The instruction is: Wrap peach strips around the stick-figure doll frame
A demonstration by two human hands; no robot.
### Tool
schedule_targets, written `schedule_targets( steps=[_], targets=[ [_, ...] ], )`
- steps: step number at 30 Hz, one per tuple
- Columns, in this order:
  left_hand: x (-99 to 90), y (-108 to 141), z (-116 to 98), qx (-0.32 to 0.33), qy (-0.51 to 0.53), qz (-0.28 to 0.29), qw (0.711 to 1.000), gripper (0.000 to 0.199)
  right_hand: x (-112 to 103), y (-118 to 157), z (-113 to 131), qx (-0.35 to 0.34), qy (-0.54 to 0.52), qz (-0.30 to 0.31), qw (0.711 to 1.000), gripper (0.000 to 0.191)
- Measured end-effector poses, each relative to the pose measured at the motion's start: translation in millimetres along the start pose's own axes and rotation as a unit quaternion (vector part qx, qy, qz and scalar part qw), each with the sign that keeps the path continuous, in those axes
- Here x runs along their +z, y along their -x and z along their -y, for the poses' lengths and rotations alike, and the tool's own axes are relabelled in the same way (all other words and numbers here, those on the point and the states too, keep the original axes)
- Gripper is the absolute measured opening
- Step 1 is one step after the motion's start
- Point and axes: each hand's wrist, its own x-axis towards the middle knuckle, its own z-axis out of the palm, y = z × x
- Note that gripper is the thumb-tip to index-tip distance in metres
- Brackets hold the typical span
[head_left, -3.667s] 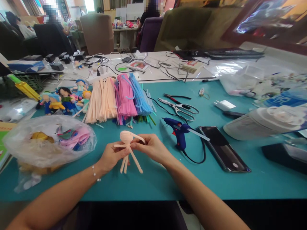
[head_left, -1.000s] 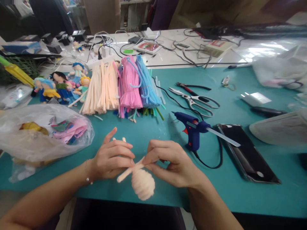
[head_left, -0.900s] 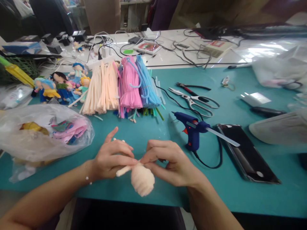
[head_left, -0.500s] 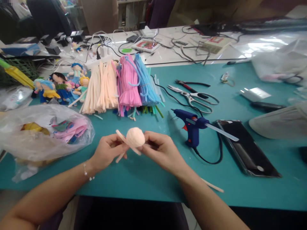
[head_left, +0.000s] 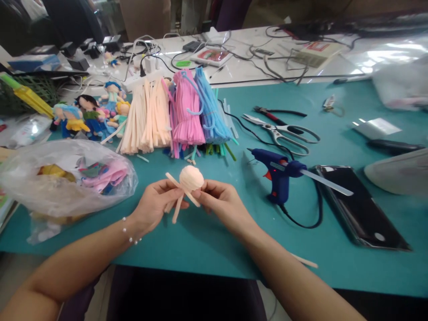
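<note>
Newly, one stick (head_left: 306, 261) is laid near front edge of table (head_left: 207, 249); doll (head_left: 191, 178) alone is pinched by left hand (head_left: 152, 205), right hand (head_left: 225, 203).

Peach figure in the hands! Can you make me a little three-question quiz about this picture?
1. True or false: the left hand and the right hand both touch the peach figure.
2. Which bundle lies between the peach stems and the blue stems? a) black b) pink c) white
3. Fill the gap: in this view, the clear stick of the glue gun reaches over the ____.

Key: 1. True. 2. b, the pink bundle. 3. Phone.
</note>
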Motion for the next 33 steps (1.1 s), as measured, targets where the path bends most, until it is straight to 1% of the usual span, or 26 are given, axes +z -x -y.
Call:
schedule_targets(
  steps=[6, 10, 12, 15, 17, 20, 22, 25, 29, 33],
  targets=[
    [0.2, 0.1, 1.6, 0.004, 0.011, 0.016, 1.000, 0.027, -0.5, -2.6, -3.0, 0.026, -0.013, 0.009, 1.000, 0.025],
    [-0.7, -0.8, 2.8, -0.004, 0.011, 0.018, 1.000, 0.028, -0.5, -2.5, -1.5, 0.028, -0.018, 0.010, 0.999, 0.024],
    [-1.5, -0.8, 3.4, 0.003, 0.006, 0.015, 1.000, 0.026, -0.2, -2.4, -0.5, 0.025, -0.026, 0.019, 0.999, 0.023],
    [-2.8, 0.5, 4.7, 0.037, -0.017, 0.008, 0.999, 0.023, 0.3, -2.1, 0.2, 0.013, -0.035, 0.026, 0.999, 0.020],
    [-3.5, 2.3, 5.3, 0.079, -0.044, 0.007, 0.996, 0.020, 0.7, -1.7, 0.3, 0.005, -0.034, 0.026, 0.999, 0.016],
    [-3.8, 5.7, 5.2, 0.154, -0.091, 0.013, 0.984, 0.016, 1.7, -1.1, 0.5, -0.004, -0.034, 0.032, 0.999, 0.011],
    [-3.4, 7.3, 4.5, 0.187, -0.118, 0.018, 0.975, 0.013, 2.4, -1.3, 0.3, -0.007, -0.035, 0.035, 0.999, 0.009],
    [-2.4, 7.7, 3.8, 0.211, -0.130, 0.018, 0.969, 0.011, 3.0, -2.1, -1.1, -0.001, -0.037, 0.029, 0.999, 0.008],
    [-1.8, 6.2, 5.5, 0.229, -0.111, 0.016, 0.967, 0.009, 3.5, -2.5, -4.3, 0.009, -0.045, 0.016, 0.999, 0.011],
    [-3.3, 4.8, 9.3, 0.242, -0.092, 0.017, 0.966, 0.005, 5.4, -2.4, -7.1, 0.001, -0.073, 0.014, 0.997, 0.011]
  ],
)
